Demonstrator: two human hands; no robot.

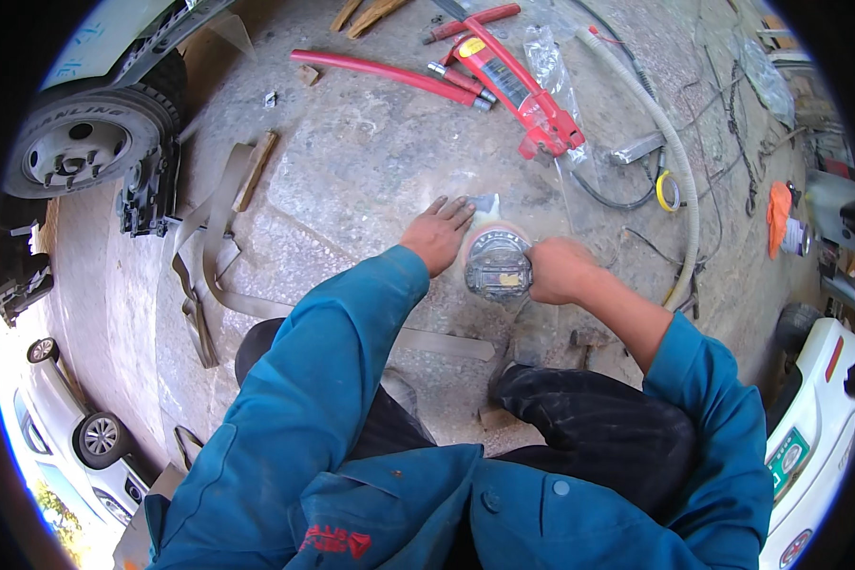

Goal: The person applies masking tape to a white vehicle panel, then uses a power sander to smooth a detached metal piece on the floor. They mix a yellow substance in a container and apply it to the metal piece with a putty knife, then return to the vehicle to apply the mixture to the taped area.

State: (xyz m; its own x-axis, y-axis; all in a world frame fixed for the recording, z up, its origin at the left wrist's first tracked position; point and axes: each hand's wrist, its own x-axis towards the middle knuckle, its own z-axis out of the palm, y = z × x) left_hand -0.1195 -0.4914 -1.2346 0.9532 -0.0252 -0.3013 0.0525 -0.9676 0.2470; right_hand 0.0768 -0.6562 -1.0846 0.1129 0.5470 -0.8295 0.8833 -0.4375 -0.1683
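Observation:
My right hand [562, 271] is closed round the side of a sander [500, 271], a round power tool with a dark, worn body and a ringed edge. The sander is low over the concrete floor, in front of my knees. My left hand [437, 236] lies flat with its fingers stretched out, just left of the tool. Its fingertips touch or nearly touch a small pale grey piece [485, 202] on the floor. The tool's underside is hidden, so I cannot tell what it touches.
A red hydraulic jack [513, 81] and a red bar [380, 73] lie ahead. A pale corrugated hose [676, 142] curves down the right, beside yellow tape [668, 191] and dark cables. A grey strap [220, 223] lies left, near a truck wheel [81, 147]. White cars stand at both lower sides.

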